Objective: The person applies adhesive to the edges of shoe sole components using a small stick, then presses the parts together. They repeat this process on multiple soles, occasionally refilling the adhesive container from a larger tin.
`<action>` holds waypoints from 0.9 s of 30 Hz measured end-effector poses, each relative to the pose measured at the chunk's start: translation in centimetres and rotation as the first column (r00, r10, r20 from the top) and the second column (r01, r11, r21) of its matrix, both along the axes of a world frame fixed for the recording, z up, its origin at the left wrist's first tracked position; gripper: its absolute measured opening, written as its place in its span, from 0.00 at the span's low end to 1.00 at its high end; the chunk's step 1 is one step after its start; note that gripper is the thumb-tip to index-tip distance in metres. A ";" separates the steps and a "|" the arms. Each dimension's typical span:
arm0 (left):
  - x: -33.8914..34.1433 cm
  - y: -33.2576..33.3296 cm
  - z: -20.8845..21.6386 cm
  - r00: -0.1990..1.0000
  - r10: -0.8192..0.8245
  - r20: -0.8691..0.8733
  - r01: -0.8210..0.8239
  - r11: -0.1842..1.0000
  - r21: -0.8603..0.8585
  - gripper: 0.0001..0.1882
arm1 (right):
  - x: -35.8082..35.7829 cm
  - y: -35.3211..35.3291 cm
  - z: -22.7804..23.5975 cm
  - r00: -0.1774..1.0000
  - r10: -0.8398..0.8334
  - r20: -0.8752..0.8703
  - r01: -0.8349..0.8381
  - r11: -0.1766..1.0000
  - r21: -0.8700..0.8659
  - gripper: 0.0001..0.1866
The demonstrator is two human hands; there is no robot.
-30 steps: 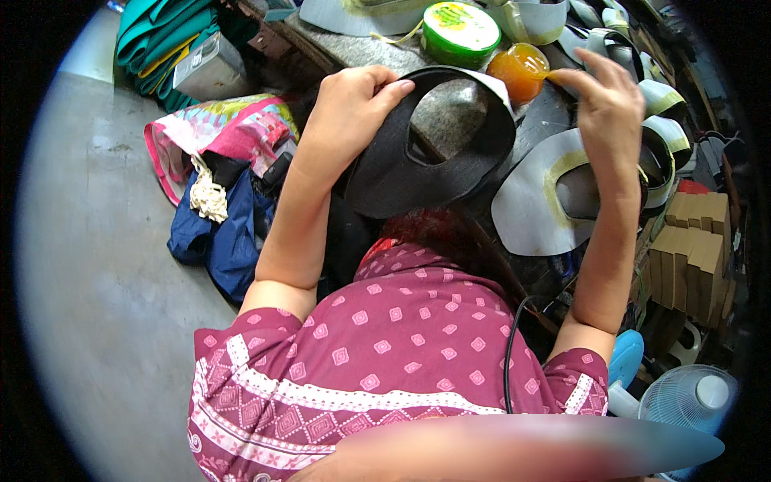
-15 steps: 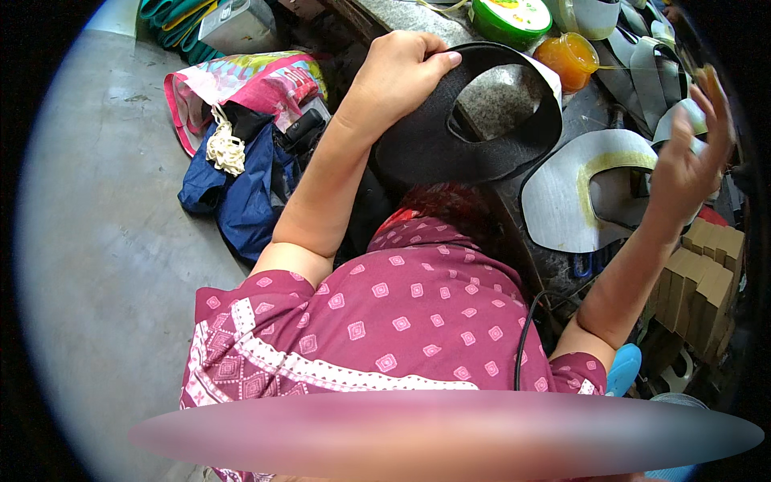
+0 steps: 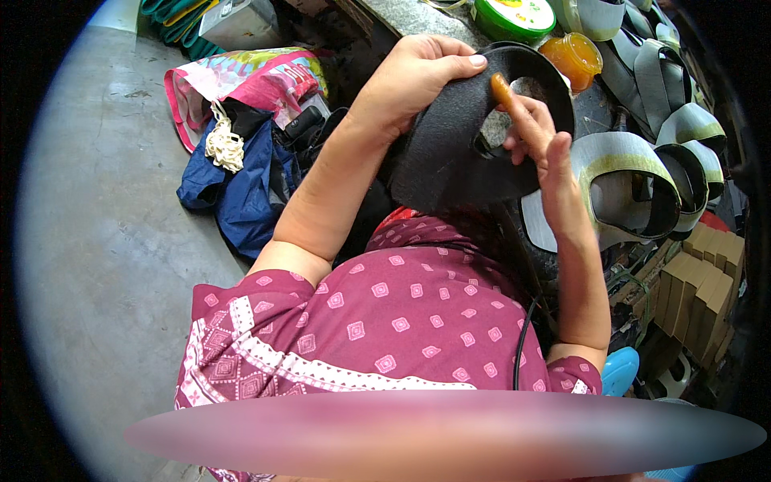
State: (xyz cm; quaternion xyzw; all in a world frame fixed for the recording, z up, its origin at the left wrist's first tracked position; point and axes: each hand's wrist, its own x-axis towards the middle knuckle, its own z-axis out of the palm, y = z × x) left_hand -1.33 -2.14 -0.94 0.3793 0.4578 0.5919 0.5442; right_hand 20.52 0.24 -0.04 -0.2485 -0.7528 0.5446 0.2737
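Observation:
My left hand (image 3: 414,84) grips the upper edge of a black, loop-shaped shoe upper (image 3: 450,153), thumb on its face. The piece hangs over the bench edge in front of my chest. Across its opening reaches my right hand (image 3: 556,173), holding nothing. Its index finger is stretched out, the tip coated in orange-brown glue and at the inner face of the loop; the other fingers are partly curled. Behind the piece stands a clear jar of amber glue (image 3: 572,63). More uppers, grey inside with a yellowish glue band, lie to the right, the closest grey upper (image 3: 590,157) beside my right wrist.
A green round tub (image 3: 514,18) stands at the back of the bench. Stacked tan blocks (image 3: 695,289) are at the right, near a light blue plastic thing (image 3: 620,371). On the floor at left lie a pink bag (image 3: 241,88) and dark blue cloth (image 3: 253,213).
My right hand has swung in from the far right to the black upper, glue now visible on its index finger. The left hand has kept its grip while the piece tilted and shifted slightly right.

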 end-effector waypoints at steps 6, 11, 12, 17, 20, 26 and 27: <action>1.8 -0.5 -0.1 0.982 -0.031 0.185 0.022 0.998 0.052 0.09 | -0.1 -0.4 -2.2 0.985 -0.105 0.136 0.085 0.986 0.145 0.51; 1.2 0.2 -1.0 0.972 0.011 0.235 -0.027 0.997 0.068 0.08 | -0.3 -1.3 -1.1 0.985 -0.086 0.150 -0.006 0.850 0.527 0.45; 1.0 0.3 -1.2 0.969 0.006 0.247 -0.023 0.997 0.067 0.08 | -0.2 -1.4 -0.7 0.980 -0.069 0.185 -0.061 0.788 0.613 0.45; 0.8 0.2 -1.1 0.944 -0.022 0.328 0.010 0.999 0.039 0.08 | 1.0 -0.1 1.2 0.997 -0.039 0.065 0.002 0.867 0.498 0.42; 1.4 0.1 -0.9 0.909 -0.127 0.398 0.085 0.989 0.122 0.09 | 0.8 0.0 1.1 0.981 -0.194 0.019 0.173 0.914 0.367 0.45; 1.4 0.6 -0.4 0.926 -0.099 0.363 0.085 0.995 0.053 0.09 | 0.9 -0.5 1.2 0.982 -0.117 0.147 -0.023 0.704 0.710 0.47; 1.5 0.6 -0.3 0.908 -0.148 0.391 0.122 0.988 0.089 0.09 | 1.1 -0.3 1.4 0.983 -0.130 0.132 0.018 0.779 0.627 0.47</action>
